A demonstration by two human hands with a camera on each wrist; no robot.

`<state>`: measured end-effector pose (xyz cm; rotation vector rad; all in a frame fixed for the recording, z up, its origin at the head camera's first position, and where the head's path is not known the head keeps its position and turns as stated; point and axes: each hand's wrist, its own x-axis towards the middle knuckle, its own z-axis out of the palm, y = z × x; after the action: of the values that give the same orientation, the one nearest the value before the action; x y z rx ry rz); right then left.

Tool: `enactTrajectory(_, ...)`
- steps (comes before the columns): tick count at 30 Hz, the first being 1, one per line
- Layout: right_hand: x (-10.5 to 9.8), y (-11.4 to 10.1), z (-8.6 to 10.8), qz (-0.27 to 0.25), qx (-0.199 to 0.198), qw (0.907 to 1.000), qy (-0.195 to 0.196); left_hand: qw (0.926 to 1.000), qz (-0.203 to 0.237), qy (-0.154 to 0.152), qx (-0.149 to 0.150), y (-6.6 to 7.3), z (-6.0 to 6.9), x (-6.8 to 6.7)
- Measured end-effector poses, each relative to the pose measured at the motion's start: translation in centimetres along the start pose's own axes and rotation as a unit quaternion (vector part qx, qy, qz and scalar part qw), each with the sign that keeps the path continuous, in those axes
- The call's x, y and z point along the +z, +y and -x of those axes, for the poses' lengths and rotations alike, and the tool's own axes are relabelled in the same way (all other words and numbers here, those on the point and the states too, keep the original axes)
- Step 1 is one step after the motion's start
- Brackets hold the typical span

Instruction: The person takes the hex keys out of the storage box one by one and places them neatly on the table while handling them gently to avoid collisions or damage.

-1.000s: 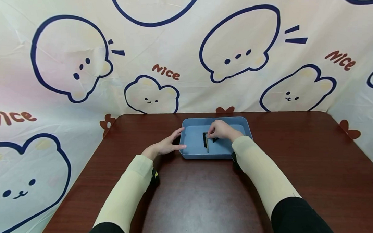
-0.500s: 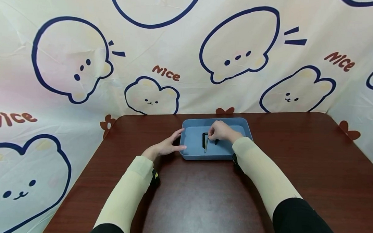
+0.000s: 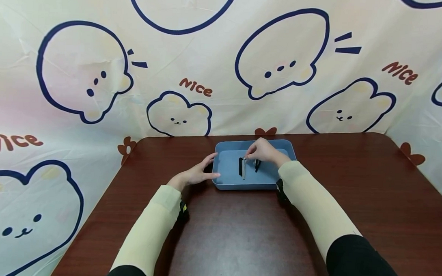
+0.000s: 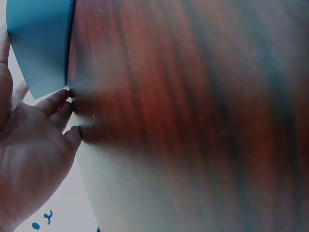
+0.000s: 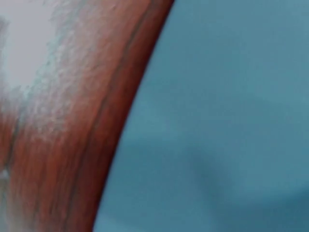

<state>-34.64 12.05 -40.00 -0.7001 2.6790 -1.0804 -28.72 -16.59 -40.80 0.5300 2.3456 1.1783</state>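
A shallow blue tray (image 3: 226,182) lies on the table in the head view. In it a slim black stick (image 3: 240,166) and a thin silver rod (image 3: 243,171) lie side by side, nearly parallel. My right hand (image 3: 261,150) is over the tray and pinches the far end of the silver rod between thumb and fingertips. Right of the rod lie small dark slender pieces (image 3: 258,165), partly covered by the hand. My left hand (image 3: 194,173), thumb and fingers spread, touches the tray's left wall; the left wrist view shows this hand (image 4: 36,140) beside the tray wall (image 4: 46,53).
The brown wooden table (image 3: 232,236) extends around the tray. Behind it hangs a pale cloth (image 3: 227,65) printed with cartoon animals. The right wrist view shows only the tray's wall (image 5: 217,106) and table surface; the right hand is out of that view.
My right hand has shifted slightly left. The silver rod has swung from tilted to almost in line with the black stick, and more of the dark pieces shows. The left hand stays put.
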Motion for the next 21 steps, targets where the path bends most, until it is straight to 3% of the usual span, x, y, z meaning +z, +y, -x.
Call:
enactTrajectory(10,-0.6,-1.3,-0.1,-0.025,0.002,0.9995,0.019,1.0,0.003,0.001,0.005,-0.4,-0.2,0.2)
enactTrajectory(21,-1.2,-4.0,0.4,-0.032,-0.016,0.9994,-0.001,0.9999,0.004,0.004,-0.014,-0.2,-0.1,0.2)
